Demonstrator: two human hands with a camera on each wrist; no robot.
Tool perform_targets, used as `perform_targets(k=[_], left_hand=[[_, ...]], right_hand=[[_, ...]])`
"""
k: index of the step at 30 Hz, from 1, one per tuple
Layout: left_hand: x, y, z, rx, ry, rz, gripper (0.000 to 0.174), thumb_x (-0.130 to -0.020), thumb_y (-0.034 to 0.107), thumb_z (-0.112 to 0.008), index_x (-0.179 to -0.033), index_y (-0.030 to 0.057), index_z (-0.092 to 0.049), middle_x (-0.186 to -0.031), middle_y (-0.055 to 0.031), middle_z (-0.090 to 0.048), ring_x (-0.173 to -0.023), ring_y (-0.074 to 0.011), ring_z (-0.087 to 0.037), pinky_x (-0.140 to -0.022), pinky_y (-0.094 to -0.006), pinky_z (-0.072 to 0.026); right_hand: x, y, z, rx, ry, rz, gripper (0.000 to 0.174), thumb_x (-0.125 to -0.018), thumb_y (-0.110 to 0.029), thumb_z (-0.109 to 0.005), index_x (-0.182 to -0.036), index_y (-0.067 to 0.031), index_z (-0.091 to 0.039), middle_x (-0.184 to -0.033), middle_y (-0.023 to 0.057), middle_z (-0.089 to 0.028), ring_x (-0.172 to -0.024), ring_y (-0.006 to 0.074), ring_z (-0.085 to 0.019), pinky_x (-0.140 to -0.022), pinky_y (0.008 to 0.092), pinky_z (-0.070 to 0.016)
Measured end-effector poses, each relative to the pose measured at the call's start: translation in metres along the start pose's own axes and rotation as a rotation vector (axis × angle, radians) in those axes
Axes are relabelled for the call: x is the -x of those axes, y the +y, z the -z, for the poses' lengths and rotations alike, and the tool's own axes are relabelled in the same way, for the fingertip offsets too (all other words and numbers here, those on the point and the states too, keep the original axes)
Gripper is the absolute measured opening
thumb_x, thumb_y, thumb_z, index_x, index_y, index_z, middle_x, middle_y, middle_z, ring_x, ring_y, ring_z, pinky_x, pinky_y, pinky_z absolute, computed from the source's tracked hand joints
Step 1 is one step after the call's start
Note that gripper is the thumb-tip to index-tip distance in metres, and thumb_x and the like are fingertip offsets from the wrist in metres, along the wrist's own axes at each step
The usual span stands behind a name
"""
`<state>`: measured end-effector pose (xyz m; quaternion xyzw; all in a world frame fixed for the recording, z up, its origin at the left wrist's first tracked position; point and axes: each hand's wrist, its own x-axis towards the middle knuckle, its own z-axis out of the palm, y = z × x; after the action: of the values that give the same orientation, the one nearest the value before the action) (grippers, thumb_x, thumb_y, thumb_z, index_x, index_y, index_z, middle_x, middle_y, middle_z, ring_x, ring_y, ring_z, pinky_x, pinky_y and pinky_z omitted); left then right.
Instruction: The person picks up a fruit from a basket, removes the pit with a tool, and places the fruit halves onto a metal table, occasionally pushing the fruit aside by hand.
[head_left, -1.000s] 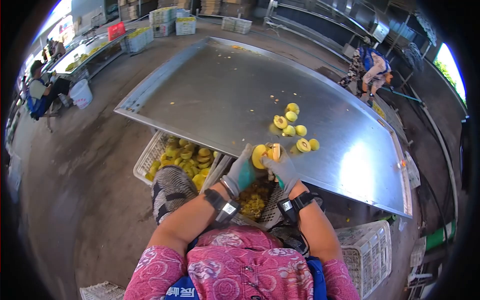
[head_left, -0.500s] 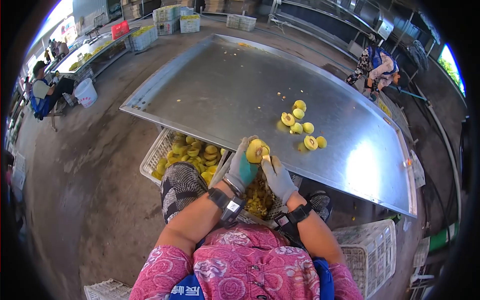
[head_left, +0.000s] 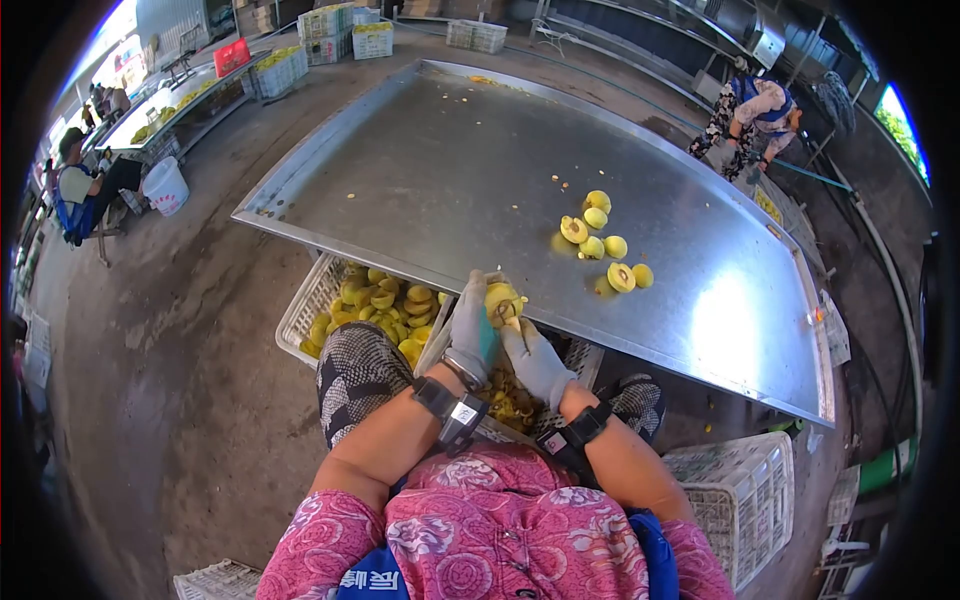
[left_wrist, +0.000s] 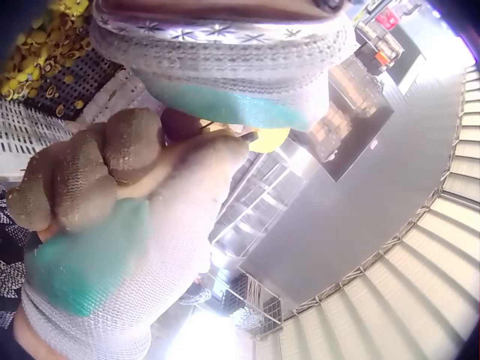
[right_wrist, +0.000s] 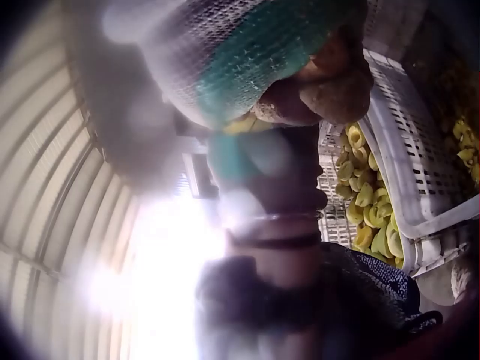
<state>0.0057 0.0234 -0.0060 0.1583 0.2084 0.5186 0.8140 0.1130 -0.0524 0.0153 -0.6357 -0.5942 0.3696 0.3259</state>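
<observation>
My gloved left hand [head_left: 471, 328] holds a yellow peach [head_left: 502, 297] above the near edge of the metal table. Just below and to its right, my gloved right hand [head_left: 541, 366] grips a small pale-ended tool [head_left: 513, 322] against the fruit; its kind I cannot tell. In the left wrist view the right hand's curled fingers [left_wrist: 135, 150] are close beneath the left glove, and a sliver of yellow peach [left_wrist: 270, 140] shows between the hands. Several peach halves [head_left: 621, 277] lie on the tabletop to the right, some with the cut side up.
The metal table [head_left: 420, 150] has a raised rim. Under its near edge stand a white crate [head_left: 296, 318] of peach halves and a crate of yellow scraps [head_left: 510, 405] between my knees. Another white crate [head_left: 765, 500] is at my right. A person [head_left: 755, 110] bends beyond the table.
The peach has turned in the left hand and tilted. My right hand has shifted down and to the left, from beside the fruit to beneath it. The halves on the table stay put.
</observation>
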Motion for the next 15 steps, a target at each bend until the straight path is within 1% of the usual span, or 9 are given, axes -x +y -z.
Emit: perform_targets(k=[1, 3, 6, 7, 9, 10, 12, 13, 15], left_hand=[[0.0, 0.001, -0.002, -0.001, 0.023, 0.013, 0.042, -0.102, 0.044, -0.045, -0.111, 0.0052, -0.056, -0.093, -0.0076, -0.06, -0.083, -0.0205, -0.061, -0.073, -0.0335, -0.054], [0.003, 0.005, -0.004, 0.017, 0.009, 0.061, 0.042, -0.102, 0.045, -0.044, -0.11, 0.005, -0.057, -0.092, -0.0075, -0.061, -0.082, -0.0198, -0.061, -0.073, -0.0329, -0.0541], [0.001, 0.006, 0.0, -0.02, 0.002, 0.095, 0.043, -0.103, 0.043, -0.043, -0.106, 0.0041, -0.059, -0.09, -0.0075, -0.062, -0.079, -0.0192, -0.062, -0.072, -0.0322, -0.0542], [0.001, 0.007, -0.001, -0.045, 0.002, 0.1, 0.043, -0.103, 0.043, -0.043, -0.104, 0.0038, -0.06, -0.089, -0.0075, -0.062, -0.077, -0.0191, -0.062, -0.071, -0.032, -0.0542], [0.005, 0.004, -0.006, -0.278, -0.001, -0.071, 0.042, -0.103, 0.041, -0.044, -0.101, 0.0027, -0.062, -0.089, -0.008, -0.064, -0.077, -0.0179, -0.063, -0.07, -0.0304, -0.054], [0.008, 0.005, -0.01, -0.394, -0.004, -0.156, 0.042, -0.103, 0.04, -0.045, -0.099, 0.0022, -0.063, -0.089, -0.0083, -0.065, -0.077, -0.0173, -0.063, -0.069, -0.0297, -0.0539], [0.009, 0.012, -0.012, -0.291, -0.041, 0.009, 0.041, -0.102, 0.038, -0.048, -0.098, 0.0007, -0.064, -0.089, -0.0086, -0.066, -0.078, -0.0163, -0.064, -0.069, -0.0282, -0.0538], [0.009, 0.015, -0.012, -0.239, -0.057, 0.091, 0.041, -0.102, 0.037, -0.049, -0.097, -0.0001, -0.065, -0.089, -0.0088, -0.066, -0.078, -0.0158, -0.064, -0.069, -0.0274, -0.0537], [0.006, 0.015, -0.006, -0.336, -0.106, 0.056, 0.04, -0.101, 0.035, -0.05, -0.098, -0.0012, -0.065, -0.089, -0.0089, -0.067, -0.077, -0.0156, -0.065, -0.068, -0.027, -0.0537]], right_hand=[[-0.001, 0.003, -0.002, -0.02, -0.004, 0.005, 0.055, -0.102, -0.041, -0.042, -0.135, 0.002, -0.044, -0.119, 0.0278, -0.061, -0.117, 0.0403, -0.058, -0.096, 0.0397, -0.0439], [-0.002, 0.015, -0.009, -0.059, -0.013, 0.016, 0.055, -0.102, -0.041, -0.043, -0.136, 0.0019, -0.044, -0.117, 0.0253, -0.062, -0.115, 0.0381, -0.059, -0.096, 0.0386, -0.0439], [0.003, 0.018, -0.014, -0.171, -0.016, 0.016, 0.052, -0.102, -0.042, -0.044, -0.131, 0.0001, -0.048, -0.1, 0.0161, -0.065, -0.092, 0.0281, -0.065, -0.08, 0.0343, -0.0492], [0.004, 0.018, -0.013, -0.271, -0.074, -0.064, 0.049, -0.102, -0.044, -0.044, -0.126, -0.0017, -0.05, -0.092, 0.0123, -0.063, -0.081, 0.0238, -0.062, -0.071, 0.0325, -0.0478], [0.007, 0.013, -0.009, -0.473, -0.188, -0.224, 0.044, -0.102, -0.046, -0.044, -0.117, -0.0054, -0.053, -0.076, 0.0046, -0.057, -0.058, 0.0151, -0.055, -0.053, 0.0289, -0.0448], [0.012, 0.003, -0.008, -0.549, -0.19, -0.256, 0.038, -0.103, -0.045, -0.043, -0.11, -0.0083, -0.052, -0.07, 0.0013, -0.052, -0.052, 0.0119, -0.047, -0.047, 0.027, -0.0373], [0.022, -0.021, -0.005, -0.696, -0.198, -0.321, 0.031, -0.104, -0.042, -0.041, -0.094, -0.0142, -0.05, -0.059, -0.0052, -0.041, -0.039, 0.0056, -0.031, -0.035, 0.0231, -0.0223], [0.023, -0.021, -0.003, -0.778, -0.245, -0.364, 0.032, -0.104, -0.044, -0.041, -0.096, -0.0146, -0.05, -0.059, -0.0056, -0.04, -0.038, 0.0056, -0.03, -0.034, 0.0234, -0.0219], [0.026, -0.018, 0.004, -0.941, -0.343, -0.449, 0.034, -0.104, -0.047, -0.04, -0.098, -0.0156, -0.051, -0.058, -0.0064, -0.037, -0.036, 0.0058, -0.028, -0.033, 0.0239, -0.0209]])
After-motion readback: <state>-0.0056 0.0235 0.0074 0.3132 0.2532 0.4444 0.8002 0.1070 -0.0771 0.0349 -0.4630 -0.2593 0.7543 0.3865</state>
